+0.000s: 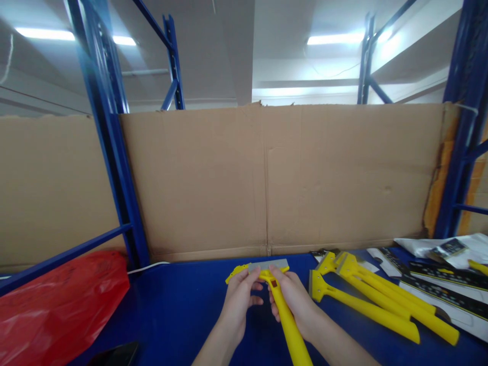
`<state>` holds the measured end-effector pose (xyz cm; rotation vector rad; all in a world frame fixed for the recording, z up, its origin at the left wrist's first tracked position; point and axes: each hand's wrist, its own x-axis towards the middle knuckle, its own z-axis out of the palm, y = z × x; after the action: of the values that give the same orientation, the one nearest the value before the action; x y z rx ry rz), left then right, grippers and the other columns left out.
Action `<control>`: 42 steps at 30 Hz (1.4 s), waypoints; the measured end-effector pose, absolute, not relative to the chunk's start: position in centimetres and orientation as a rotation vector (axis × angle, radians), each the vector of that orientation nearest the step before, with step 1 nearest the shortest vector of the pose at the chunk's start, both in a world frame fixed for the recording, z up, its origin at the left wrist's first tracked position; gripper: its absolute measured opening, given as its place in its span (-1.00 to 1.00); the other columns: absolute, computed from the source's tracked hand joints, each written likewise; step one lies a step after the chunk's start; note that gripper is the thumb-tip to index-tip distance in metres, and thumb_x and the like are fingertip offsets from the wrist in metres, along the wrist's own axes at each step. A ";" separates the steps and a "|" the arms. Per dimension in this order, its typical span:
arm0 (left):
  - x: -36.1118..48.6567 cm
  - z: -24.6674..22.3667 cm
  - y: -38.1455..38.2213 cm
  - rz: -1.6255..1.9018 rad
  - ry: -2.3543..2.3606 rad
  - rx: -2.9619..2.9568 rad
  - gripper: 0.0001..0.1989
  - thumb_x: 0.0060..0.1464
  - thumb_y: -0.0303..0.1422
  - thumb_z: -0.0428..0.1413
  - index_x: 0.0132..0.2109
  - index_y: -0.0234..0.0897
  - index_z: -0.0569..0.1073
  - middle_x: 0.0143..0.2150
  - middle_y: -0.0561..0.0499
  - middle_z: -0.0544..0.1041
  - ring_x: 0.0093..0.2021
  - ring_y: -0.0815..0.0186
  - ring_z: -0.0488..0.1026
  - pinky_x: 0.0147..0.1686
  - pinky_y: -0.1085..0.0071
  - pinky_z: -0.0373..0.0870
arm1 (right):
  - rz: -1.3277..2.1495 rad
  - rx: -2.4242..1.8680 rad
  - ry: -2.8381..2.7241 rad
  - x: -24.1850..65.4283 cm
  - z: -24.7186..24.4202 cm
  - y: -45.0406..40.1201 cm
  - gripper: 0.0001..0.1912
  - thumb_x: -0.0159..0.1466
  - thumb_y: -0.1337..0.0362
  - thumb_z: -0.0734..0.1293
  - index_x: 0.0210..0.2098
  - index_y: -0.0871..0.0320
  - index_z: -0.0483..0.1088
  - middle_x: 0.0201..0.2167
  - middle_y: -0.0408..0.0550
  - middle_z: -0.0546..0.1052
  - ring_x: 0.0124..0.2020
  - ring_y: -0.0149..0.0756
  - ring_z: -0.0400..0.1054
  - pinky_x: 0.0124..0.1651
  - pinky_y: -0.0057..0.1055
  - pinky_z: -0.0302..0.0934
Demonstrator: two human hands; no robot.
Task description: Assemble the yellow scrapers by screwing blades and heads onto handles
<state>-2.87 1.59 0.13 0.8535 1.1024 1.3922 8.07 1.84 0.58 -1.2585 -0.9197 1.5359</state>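
Note:
A yellow long-handled scraper (285, 317) lies in my right hand (295, 295), whose fingers wrap round its neck just below the head. Across the head rests a flat grey metal blade (277, 264), with my right thumb close to its lower edge. My left hand (238, 295) pinches the blade's left end, thumb on top. From behind the left fingers pokes a small yellow plastic piece (232, 274); whether it is joined to the scraper is hidden.
Several more yellow scrapers (366, 302) lie to the right on the blue table (171, 305). Beyond them are black-and-white printed packages (446, 292) and clear plastic bags (453, 249). A red plastic bag (64, 305) and a dark phone-like object (116, 354) sit left. Cardboard (206, 183) stands behind.

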 end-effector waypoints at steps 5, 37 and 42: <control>-5.5 -0.5 3.3 1.453 1.419 1.140 -0.64 0.09 -0.10 0.02 -0.29 -0.34 0.47 -0.39 -0.09 0.50 -0.37 0.25 0.44 -0.54 0.44 0.36 | 1.543 -1.236 -0.872 8.6 0.9 2.1 -0.62 0.28 0.04 0.17 -0.54 0.16 0.23 -0.82 -0.24 0.27 -0.87 -0.50 0.12 -0.82 -0.59 0.04; -8.5 -2.4 4.1 0.499 2.240 2.262 -0.68 0.18 -0.49 -0.13 -0.05 -0.30 0.47 -0.05 -0.18 0.50 0.01 0.11 0.38 -0.12 0.27 0.28 | 1.780 -1.107 -0.882 9.8 1.6 1.7 -0.87 0.13 0.44 0.19 -0.52 0.22 0.31 -0.71 -0.21 0.31 -0.74 -0.51 0.17 -0.70 -0.58 0.09; -8.4 -2.0 3.9 0.433 2.295 2.272 -0.67 0.19 -0.51 -0.14 -0.08 -0.33 0.49 -0.08 -0.17 0.51 -0.01 0.11 0.40 -0.13 0.28 0.29 | 1.744 -1.097 -0.894 9.7 1.3 1.9 -0.88 0.13 0.46 0.22 -0.52 0.23 0.30 -0.71 -0.21 0.32 -0.74 -0.52 0.18 -0.69 -0.59 0.09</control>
<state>-8.43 3.93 -1.98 2.2719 2.2947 0.4335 9.70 1.90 1.34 -1.0971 -0.8940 1.7439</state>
